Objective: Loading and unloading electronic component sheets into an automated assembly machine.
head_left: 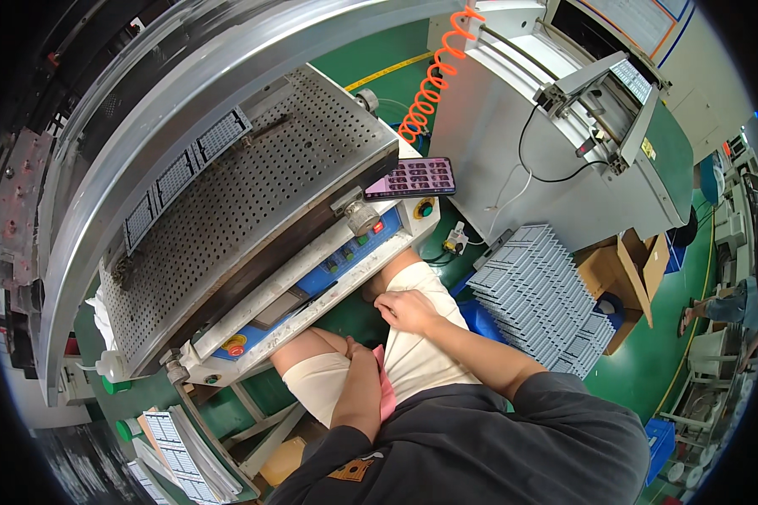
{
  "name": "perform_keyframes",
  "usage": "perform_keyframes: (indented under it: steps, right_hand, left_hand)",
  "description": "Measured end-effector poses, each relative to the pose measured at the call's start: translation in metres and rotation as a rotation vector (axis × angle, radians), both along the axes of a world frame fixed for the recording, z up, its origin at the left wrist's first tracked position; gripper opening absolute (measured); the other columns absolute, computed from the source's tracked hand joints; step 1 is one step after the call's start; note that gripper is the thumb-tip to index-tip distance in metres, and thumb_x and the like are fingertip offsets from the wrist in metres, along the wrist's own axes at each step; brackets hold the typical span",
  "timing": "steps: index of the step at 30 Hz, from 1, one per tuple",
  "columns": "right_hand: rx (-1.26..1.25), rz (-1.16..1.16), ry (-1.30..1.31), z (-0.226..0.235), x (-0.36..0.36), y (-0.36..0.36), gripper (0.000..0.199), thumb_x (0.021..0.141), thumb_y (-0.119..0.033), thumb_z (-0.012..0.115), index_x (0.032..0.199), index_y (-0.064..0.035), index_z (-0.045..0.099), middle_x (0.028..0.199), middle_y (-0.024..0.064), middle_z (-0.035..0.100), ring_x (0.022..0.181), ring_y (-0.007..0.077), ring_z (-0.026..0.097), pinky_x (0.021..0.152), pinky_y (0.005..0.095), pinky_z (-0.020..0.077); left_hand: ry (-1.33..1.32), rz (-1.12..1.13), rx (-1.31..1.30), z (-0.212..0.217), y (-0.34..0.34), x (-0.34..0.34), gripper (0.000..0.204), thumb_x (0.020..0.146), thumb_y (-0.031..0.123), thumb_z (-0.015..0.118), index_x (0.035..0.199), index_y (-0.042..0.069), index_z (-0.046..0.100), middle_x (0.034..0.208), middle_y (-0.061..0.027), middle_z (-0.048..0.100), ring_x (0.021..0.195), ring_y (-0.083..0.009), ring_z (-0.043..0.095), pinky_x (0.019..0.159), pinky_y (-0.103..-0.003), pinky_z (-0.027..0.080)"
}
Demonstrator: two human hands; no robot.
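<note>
- Seen from the head view, the person sits at a machine with both hands low on the lap, well apart from the controls.
- Their right hand [406, 310] lies on the right thigh of the cream shorts [421, 353], fingers curled loosely together and holding nothing.
- Down between the thighs, the left hand [360, 358] presses against a pink object [386, 389]; only a thin strip of it shows, and I cannot tell whether the fingers pinch it or just rest beside it.
- Just ahead of the knees runs the blue control panel [345, 257], with a red button [236, 348] at its left end and a yellow-ringed button [424, 208] at the right.
- Above it tilts the perforated metal plate [253, 194]; a phone [411, 178] rests on the machine's corner, screen lit.
- To the right stands 1 fanned stack of grey panels [543, 299], leaning toward a cardboard box [627, 273].
- Risks, as I judge them: the knees sit close under the panel, so a shift could bump a button; the phone sits near the edge and vibration could drop it; the fanned stack could slide if brushed by the right elbow.
</note>
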State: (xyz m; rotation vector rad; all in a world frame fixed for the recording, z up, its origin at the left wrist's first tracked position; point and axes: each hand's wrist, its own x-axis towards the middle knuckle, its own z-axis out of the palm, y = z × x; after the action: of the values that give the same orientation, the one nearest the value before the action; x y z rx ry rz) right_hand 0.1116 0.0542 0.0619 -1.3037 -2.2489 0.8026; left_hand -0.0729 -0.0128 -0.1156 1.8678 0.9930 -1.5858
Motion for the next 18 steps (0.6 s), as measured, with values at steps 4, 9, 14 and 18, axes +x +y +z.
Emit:
perform_keyframes:
  steps: [4, 9, 14, 18]
  right_hand:
    - [-0.001, 0.001, -0.004, 0.0, -0.002, -0.002, 0.012, 0.086, -0.018, 0.056, 0.091, -0.0087, 0.063, 0.088, 0.0083, 0.068, 0.083, 0.0303, 0.066, 0.072, 0.0425, 0.0528]
    - [-0.012, 0.011, -0.032, -0.001, -0.003, -0.001, 0.014, 0.085, -0.018, 0.056, 0.094, -0.0103, 0.065, 0.091, 0.0071, 0.069, 0.085, 0.0295, 0.066, 0.073, 0.0424, 0.053]
    - [-0.002, 0.011, -0.039, -0.001, -0.003, -0.001, 0.014, 0.085, -0.018, 0.056, 0.094, -0.0104, 0.065, 0.09, 0.0072, 0.069, 0.085, 0.0292, 0.066, 0.072, 0.0422, 0.053]
    - [-0.001, 0.006, -0.043, 0.0, -0.004, -0.002, 0.014, 0.085, -0.018, 0.056, 0.094, -0.0103, 0.065, 0.09, 0.0072, 0.069, 0.085, 0.0291, 0.066, 0.072, 0.042, 0.053]
  left_hand:
    - [-0.003, -0.004, 0.005, 0.001, 0.002, -0.002, 0.059, 0.092, 0.031, 0.059, 0.147, 0.018, 0.042, 0.151, -0.0033, 0.042, 0.143, -0.0273, 0.031, 0.115, -0.059, 0.004]
    - [-0.007, -0.011, 0.013, 0.005, 0.008, -0.005, 0.059, 0.092, 0.031, 0.059, 0.147, 0.018, 0.042, 0.151, -0.0032, 0.042, 0.143, -0.0272, 0.032, 0.115, -0.059, 0.004]
    - [-0.01, -0.017, 0.021, 0.012, 0.012, -0.007, 0.059, 0.092, 0.031, 0.059, 0.147, 0.018, 0.042, 0.151, -0.0032, 0.042, 0.143, -0.0271, 0.032, 0.114, -0.058, 0.005]
    - [-0.014, -0.021, 0.026, 0.017, 0.016, -0.008, 0.059, 0.092, 0.031, 0.06, 0.147, 0.018, 0.042, 0.151, -0.0031, 0.043, 0.143, -0.027, 0.032, 0.114, -0.058, 0.005]
